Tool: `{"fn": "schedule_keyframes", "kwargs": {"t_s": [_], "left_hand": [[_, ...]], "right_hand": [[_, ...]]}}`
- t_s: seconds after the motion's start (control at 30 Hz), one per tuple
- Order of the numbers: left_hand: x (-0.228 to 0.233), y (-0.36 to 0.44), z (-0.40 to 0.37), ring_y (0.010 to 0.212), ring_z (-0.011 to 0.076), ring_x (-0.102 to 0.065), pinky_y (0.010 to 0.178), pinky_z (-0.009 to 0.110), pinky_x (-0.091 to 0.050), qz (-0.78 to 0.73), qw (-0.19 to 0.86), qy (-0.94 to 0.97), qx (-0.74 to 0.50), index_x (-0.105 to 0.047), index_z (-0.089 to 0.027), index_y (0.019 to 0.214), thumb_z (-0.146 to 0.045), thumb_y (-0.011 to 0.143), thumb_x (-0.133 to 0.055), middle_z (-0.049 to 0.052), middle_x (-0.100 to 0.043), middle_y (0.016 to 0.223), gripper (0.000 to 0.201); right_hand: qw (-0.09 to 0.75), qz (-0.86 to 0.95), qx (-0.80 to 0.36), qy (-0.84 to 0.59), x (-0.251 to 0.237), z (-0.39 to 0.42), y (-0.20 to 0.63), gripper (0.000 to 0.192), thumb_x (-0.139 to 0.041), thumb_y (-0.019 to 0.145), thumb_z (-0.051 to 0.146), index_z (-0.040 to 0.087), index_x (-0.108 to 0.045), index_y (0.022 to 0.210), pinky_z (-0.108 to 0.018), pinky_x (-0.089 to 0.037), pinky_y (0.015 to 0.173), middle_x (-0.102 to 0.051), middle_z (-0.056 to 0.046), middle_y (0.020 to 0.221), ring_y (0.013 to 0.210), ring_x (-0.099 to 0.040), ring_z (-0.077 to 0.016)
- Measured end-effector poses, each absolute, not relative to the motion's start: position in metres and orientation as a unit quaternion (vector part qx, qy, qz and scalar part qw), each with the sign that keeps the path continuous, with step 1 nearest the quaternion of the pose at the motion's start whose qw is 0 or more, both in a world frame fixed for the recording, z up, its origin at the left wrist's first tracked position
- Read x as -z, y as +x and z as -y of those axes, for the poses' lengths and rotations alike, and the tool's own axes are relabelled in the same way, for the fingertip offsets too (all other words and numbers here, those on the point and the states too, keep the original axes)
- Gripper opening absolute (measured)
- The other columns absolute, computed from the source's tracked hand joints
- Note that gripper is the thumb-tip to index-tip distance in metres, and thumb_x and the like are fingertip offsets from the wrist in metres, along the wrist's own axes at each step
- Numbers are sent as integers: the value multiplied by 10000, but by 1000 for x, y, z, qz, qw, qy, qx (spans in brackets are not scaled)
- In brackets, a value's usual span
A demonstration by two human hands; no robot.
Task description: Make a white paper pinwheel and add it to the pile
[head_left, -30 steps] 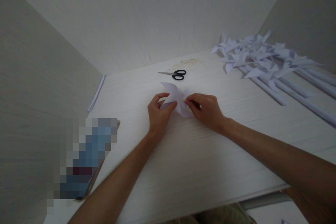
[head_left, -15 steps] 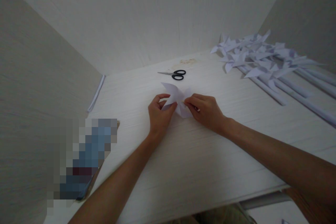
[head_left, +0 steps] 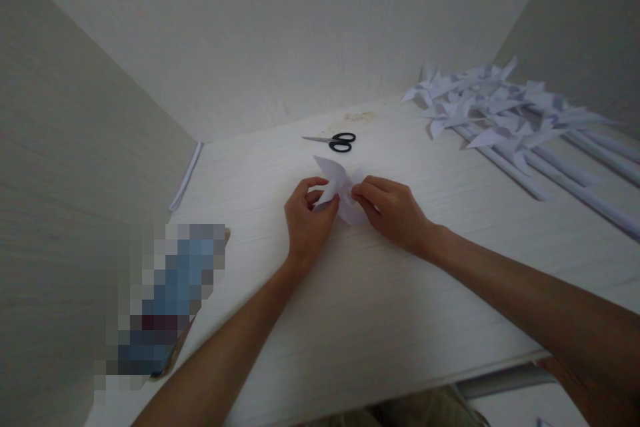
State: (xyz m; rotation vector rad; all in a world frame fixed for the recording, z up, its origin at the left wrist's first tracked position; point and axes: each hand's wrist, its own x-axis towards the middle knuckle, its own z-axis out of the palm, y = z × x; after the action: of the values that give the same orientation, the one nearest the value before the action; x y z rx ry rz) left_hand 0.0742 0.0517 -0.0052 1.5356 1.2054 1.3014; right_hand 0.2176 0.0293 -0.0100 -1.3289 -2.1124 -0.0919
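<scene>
In the head view, the paper pinwheel (head_left: 331, 168) is at the frame's centre, above the counter (head_left: 360, 327). The left hand (head_left: 309, 221) grips its left side between thumb and fingers; the right hand (head_left: 394, 210) pinches it right of its middle, any smaller piece there hidden. A light, steady pinch should spare the thin, matte, curved blades from creasing. At upper right, pointed pinwheels (head_left: 500, 110) lie against smooth, rolled tubes (head_left: 565, 183).

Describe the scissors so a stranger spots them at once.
On the white table, find the paper held by the left hand and right hand. Just beyond it, toward the back wall, lie the scissors, set apart from the white paper by their black handles.
</scene>
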Motion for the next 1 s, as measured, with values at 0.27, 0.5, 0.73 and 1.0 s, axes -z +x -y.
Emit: {"fn": "schedule_keyframes", "kwargs": {"t_s": [0.27, 0.5, 0.73, 1.0], "left_hand": [[6, 74, -51, 588, 138, -628, 472, 189, -455, -474, 383, 609, -507, -541, -152, 856, -156, 609, -618, 14, -666, 667, 258], [6, 75, -50, 580, 128, -625, 483, 184, -456, -473, 362, 624, -505, -541, -155, 845, -153, 617, -610, 8, -663, 660, 239], [7, 74, -51, 575, 128, -626, 457, 174, -446, -476, 362, 624, -503, -534, -159, 847, -150, 618, -608, 6, -660, 657, 241], [6, 74, -52, 581, 138, -631, 467, 185, -456, -477, 386, 606, -506, -529, -158, 835, -154, 605, -625, 4, -658, 651, 249]], "right_hand": [[304, 801, 25, -515, 10, -29, 218, 244, -385, 856, 180, 117, -604, 768, -233, -341, 558, -612, -72, 709, 611, -511, -126], [291, 820, 77, -486, 7, -26, 217, 277, -353, 835, 95, 125, -620, 767, -242, -344, 583, -597, -78, 729, 654, -496, -137], [261, 810, 45, -524, 7, -26, 217, 229, -391, 834, 129, 122, -619, 807, -239, -338, 562, -602, -66, 732, 619, -505, -128], [259, 806, 26, -532, 8, -27, 216, 218, -393, 832, 131, 115, -605, 783, -234, -330, 554, -607, -67, 729, 621, -514, -123]]}}
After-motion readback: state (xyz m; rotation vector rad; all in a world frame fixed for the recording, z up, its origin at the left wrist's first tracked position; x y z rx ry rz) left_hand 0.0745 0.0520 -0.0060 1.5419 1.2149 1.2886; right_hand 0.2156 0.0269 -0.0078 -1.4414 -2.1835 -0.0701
